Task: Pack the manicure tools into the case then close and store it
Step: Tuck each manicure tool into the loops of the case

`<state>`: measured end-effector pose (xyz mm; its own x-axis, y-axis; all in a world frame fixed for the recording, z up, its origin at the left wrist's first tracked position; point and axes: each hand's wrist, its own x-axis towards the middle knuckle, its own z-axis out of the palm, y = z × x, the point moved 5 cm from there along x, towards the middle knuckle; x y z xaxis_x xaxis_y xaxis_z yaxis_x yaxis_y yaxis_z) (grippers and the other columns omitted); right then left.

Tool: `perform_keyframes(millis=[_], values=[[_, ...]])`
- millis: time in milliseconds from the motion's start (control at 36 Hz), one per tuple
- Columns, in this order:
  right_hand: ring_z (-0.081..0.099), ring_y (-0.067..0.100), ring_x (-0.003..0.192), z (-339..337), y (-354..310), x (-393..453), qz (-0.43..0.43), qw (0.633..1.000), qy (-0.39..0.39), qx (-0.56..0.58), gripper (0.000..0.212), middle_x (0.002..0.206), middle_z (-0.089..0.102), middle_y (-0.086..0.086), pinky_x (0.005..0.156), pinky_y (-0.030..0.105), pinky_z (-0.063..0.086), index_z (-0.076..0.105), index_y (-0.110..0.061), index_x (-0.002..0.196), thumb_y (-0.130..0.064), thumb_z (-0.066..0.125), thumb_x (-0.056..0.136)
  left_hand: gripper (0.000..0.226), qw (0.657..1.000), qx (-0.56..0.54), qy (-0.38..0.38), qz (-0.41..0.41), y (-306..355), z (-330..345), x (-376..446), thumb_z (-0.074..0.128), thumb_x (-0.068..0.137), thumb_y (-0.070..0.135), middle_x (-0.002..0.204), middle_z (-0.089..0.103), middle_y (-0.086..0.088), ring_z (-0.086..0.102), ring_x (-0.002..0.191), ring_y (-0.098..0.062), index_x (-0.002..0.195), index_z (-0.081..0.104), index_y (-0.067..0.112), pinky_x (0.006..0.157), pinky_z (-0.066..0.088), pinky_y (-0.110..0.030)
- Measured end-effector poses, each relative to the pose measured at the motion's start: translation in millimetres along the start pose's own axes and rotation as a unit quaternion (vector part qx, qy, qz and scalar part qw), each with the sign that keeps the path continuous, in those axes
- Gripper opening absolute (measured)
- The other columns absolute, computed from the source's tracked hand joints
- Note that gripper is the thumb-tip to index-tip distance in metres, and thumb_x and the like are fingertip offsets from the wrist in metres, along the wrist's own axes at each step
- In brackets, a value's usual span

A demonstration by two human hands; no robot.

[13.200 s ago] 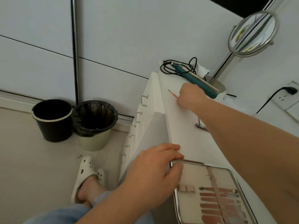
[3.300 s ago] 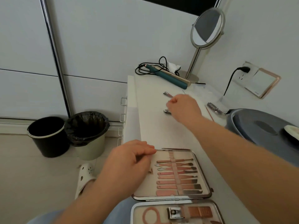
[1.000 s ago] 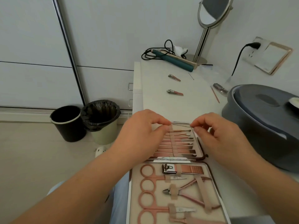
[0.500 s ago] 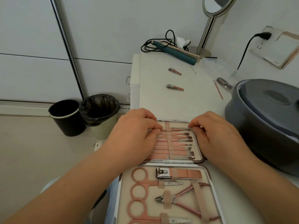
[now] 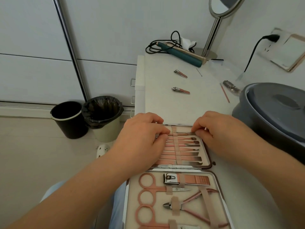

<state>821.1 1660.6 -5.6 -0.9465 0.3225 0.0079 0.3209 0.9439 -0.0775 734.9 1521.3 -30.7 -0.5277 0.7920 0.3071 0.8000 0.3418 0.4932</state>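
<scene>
My hands, left and right, pinch a thin rose-gold metal pick into the open silver-rimmed case; two rose-gold nail clippers beyond them remain unpacked.

A home dressing corner is indicated: a vanity mirror and a hair straightener are set on a white drawer unit, with two waste bins on the left.

The manicure case lies wide open on the white counter. Both hands work its far half: left hand and right hand pinch opposite ends of a thin tool under the strap. Beyond the case sit two nail clippers, plus a pink stick. A grey basin sits right of the case, two bins left of it on the floor.
</scene>
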Motion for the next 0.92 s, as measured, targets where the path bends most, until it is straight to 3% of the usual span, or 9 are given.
perform_keyframes(millis=[111,278,500,722,917], values=[[0.047,0.006,0.083,-5,-3,6,-0.02,0.997,-0.017,-0.073,0.019,0.095,0.046,-0.014,0.07,0.021,0.038,0.058,-0.034,0.102,-0.035,0.041,0.093,0.03,1.0,0.013,-0.01,0.008,2,1,0,0.046,0.088,0.037,0.121,0.05,0.011,0.036,0.116,-0.008,0.115,0.059,0.036,0.098,0.023,-0.028],[0.046,0.005,0.081,-7,-6,9,-0.024,0.994,-0.038,-0.096,0.015,0.091,0.044,-0.014,0.068,0.02,0.037,0.057,-0.033,0.097,-0.033,0.043,0.091,0.036,0.998,0.055,-0.035,0.023,3,4,2,0.038,0.088,0.048,0.123,0.042,0.011,0.029,0.116,-0.01,0.122,0.048,0.045,0.094,0.017,-0.029],[0.048,0.008,0.084,-3,-8,12,-0.019,0.994,-0.052,-0.098,0.017,0.09,0.044,-0.012,0.071,0.023,0.04,0.056,-0.03,0.1,-0.029,0.04,0.094,0.037,0.997,0.064,-0.033,0.029,2,6,2,0.035,0.087,0.051,0.123,0.042,0.01,0.027,0.116,-0.01,0.121,0.047,0.047,0.089,0.014,-0.027],[0.049,0.009,0.089,-2,-8,21,-0.072,0.984,-0.075,-0.143,0.018,0.096,0.048,-0.01,0.075,0.023,0.04,0.055,-0.029,0.103,-0.027,0.039,0.094,0.039,0.997,0.058,-0.038,0.024,0,8,2,0.032,0.087,0.053,0.124,0.042,0.011,0.026,0.117,-0.01,0.123,0.045,0.047,0.096,0.017,-0.031],[0.046,0.007,0.085,-6,-7,18,-0.089,0.983,-0.069,-0.144,0.02,0.093,0.046,-0.013,0.075,0.023,0.04,0.054,-0.03,0.1,-0.034,0.035,0.094,0.038,0.997,0.058,-0.035,0.025,0,8,2,0.034,0.087,0.052,0.124,0.041,0.011,0.025,0.116,-0.009,0.123,0.046,0.047,0.094,0.015,-0.029]])
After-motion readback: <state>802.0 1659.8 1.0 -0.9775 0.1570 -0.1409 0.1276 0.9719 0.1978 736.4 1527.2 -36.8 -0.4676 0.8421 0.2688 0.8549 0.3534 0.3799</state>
